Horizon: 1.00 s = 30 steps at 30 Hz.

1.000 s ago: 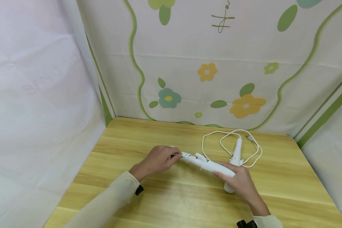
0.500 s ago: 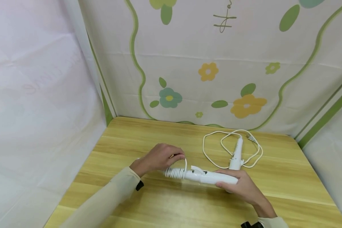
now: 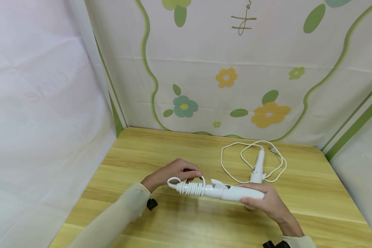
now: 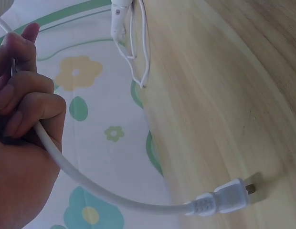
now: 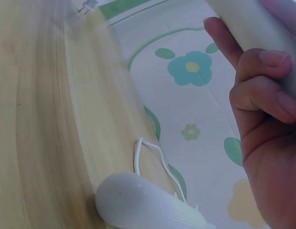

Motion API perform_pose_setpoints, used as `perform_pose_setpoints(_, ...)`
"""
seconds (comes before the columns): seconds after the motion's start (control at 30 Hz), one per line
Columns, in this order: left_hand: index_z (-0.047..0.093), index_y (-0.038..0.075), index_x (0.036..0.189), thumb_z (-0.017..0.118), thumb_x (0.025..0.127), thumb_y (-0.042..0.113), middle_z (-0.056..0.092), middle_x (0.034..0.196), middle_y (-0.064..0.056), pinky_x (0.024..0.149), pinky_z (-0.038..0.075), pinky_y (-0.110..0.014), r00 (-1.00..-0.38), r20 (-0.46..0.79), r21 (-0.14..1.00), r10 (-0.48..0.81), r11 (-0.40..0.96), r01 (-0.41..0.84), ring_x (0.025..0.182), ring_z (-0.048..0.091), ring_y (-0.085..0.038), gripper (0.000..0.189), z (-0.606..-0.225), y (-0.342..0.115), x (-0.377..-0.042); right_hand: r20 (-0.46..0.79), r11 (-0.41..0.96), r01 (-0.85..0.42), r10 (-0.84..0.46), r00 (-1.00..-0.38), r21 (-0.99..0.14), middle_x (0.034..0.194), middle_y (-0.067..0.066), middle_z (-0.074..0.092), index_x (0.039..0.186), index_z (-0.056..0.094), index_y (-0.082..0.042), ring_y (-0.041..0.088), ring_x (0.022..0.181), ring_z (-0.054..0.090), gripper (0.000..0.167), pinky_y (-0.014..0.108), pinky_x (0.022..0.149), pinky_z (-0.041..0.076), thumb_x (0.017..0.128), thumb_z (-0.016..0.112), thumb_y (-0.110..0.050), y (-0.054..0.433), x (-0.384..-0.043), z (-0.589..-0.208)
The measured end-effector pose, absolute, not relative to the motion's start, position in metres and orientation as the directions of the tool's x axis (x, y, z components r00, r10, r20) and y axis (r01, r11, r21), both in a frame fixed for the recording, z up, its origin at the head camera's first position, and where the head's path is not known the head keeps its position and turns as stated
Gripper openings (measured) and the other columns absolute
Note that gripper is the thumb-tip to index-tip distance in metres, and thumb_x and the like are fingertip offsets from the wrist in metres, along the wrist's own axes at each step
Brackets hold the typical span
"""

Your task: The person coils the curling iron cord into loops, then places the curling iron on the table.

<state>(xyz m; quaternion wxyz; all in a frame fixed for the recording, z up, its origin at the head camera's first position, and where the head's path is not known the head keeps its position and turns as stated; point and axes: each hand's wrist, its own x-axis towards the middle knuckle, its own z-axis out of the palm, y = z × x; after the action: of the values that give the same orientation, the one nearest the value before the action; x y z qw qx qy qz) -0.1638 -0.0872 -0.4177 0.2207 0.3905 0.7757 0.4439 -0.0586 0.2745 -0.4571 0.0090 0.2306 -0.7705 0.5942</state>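
Note:
In the head view a white curling iron (image 3: 241, 193) lies level over the table, its thumb lever (image 3: 218, 183) facing up. My right hand (image 3: 266, 201) grips its thick end, with the fingers curled round it in the right wrist view. Several turns of white cord (image 3: 193, 189) wrap the narrow end. My left hand (image 3: 179, 170) is just behind these turns and pinches the cord. In the left wrist view the cord passes through curled fingers (image 4: 36, 90) and hangs down to a two-pin plug (image 4: 229, 197) close over the tabletop.
A second white curling iron (image 3: 258, 168) lies on the wooden table (image 3: 142, 144), partly hidden behind my right hand. Its loose cord (image 3: 223, 158) loops at the back right, with a plug (image 3: 273, 150). Flower-printed cloth (image 3: 204, 44) stands behind the table.
The held curling iron has turned from slanting to nearly level and come slightly nearer. My left hand has moved from the narrow end's tip to behind the wrapped turns, which now show plainly.

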Motion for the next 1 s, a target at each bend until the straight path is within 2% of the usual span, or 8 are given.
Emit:
perform_pose_setpoints(0.17,0.081,0.012,0.109,0.059,0.115,0.03,0.068,0.078,-0.002,0.066,0.047,-0.024,-0.593,0.042,0.866,0.804,0.267,0.424,0.065,0.052,-0.005,0.03,-0.411,-0.087,-0.164,0.312,0.156,-0.377,-0.328,-0.891,-0.913,0.114,-0.011,0.082,0.123,0.082,-0.007,0.004,0.083,0.068,0.047,0.028,0.06,0.056,0.085,0.076,0.018,0.278,-0.058,-0.454)
perform_pose_setpoints(0.27,0.08,0.015,0.105,0.059,0.115,0.028,0.066,0.075,-0.004,0.064,0.046,-0.024,-0.595,0.065,0.871,0.801,0.245,0.426,0.063,0.051,-0.007,0.026,-0.406,-0.087,-0.164,0.335,0.122,-0.392,-0.331,-0.882,-0.912,0.114,-0.01,0.083,0.123,0.083,-0.012,0.003,0.081,0.067,0.052,0.027,0.058,0.056,0.083,0.074,0.02,0.277,-0.058,-0.454)
perform_pose_setpoints(0.4,0.08,0.011,0.108,0.059,0.115,0.025,0.074,0.088,-0.006,0.07,0.051,-0.023,-0.579,0.092,0.871,0.81,0.216,0.441,0.072,0.058,-0.006,0.026,-0.407,-0.083,-0.161,0.366,0.102,-0.415,-0.318,-0.875,-0.904,0.115,-0.011,0.082,0.123,0.084,-0.014,0.001,0.083,0.068,0.057,0.025,0.059,0.056,0.081,0.074,0.022,0.275,-0.058,-0.452)
perform_pose_setpoints(0.5,0.079,0.006,0.109,0.059,0.114,0.014,0.076,0.093,-0.002,0.072,0.053,-0.023,-0.554,0.141,0.849,0.821,0.187,0.493,0.076,0.059,-0.003,0.022,-0.41,-0.08,-0.159,0.36,0.126,-0.401,-0.262,-0.896,-0.907,0.11,-0.012,0.082,0.123,0.084,-0.013,0.0,0.082,0.067,0.053,0.024,0.058,0.055,0.083,0.073,0.021,0.273,-0.058,-0.45)
perform_pose_setpoints(0.6,0.076,0.004,0.105,0.058,0.113,0.008,0.071,0.081,-0.006,0.067,0.048,-0.023,-0.591,0.15,0.843,0.793,0.209,0.496,0.069,0.055,-0.003,0.02,-0.414,-0.077,-0.157,0.284,0.157,-0.305,-0.14,-0.949,-0.94,0.087,-0.011,0.077,0.12,0.084,-0.014,0.0,0.07,0.06,0.044,0.023,0.052,0.05,0.089,0.074,0.016,0.268,-0.059,-0.448)
perform_pose_setpoints(0.73,0.08,0.014,0.111,0.055,0.117,0.026,0.063,0.068,0.0,0.063,0.042,-0.022,-0.684,0.09,0.789,0.724,0.367,0.493,0.058,0.047,-0.001,0.029,-0.419,-0.073,-0.155,0.142,0.174,-0.132,0.044,-0.989,-0.976,0.068,-0.008,0.066,0.118,0.084,-0.008,0.003,0.056,0.051,0.027,0.022,0.047,0.044,0.095,0.08,0.004,0.259,-0.064,-0.445)
perform_pose_setpoints(0.87,0.083,0.02,0.113,0.053,0.117,0.037,0.051,0.06,0.009,0.058,0.037,-0.023,-0.747,0.077,0.679,0.66,0.514,0.524,0.051,0.034,-0.003,0.034,-0.418,-0.07,-0.151,0.09,0.234,-0.051,0.161,-0.983,-0.971,0.065,-0.007,0.066,0.123,0.08,0.004,0.006,0.055,0.052,0.032,0.023,0.049,0.046,0.093,0.086,-0.006,0.251,-0.068,-0.443)
perform_pose_setpoints(1.0,0.082,0.018,0.111,0.057,0.116,0.033,0.043,0.061,0.012,0.056,0.033,-0.022,-0.752,0.089,0.632,0.653,0.547,0.55,0.053,0.031,-0.003,0.03,-0.416,-0.068,-0.146,0.107,0.342,-0.024,0.227,-0.968,-0.939,0.079,-0.005,0.076,0.124,0.081,0.0,0.004,0.065,0.059,0.038,0.023,0.057,0.052,0.091,0.091,-0.016,0.248,-0.07,-0.445)
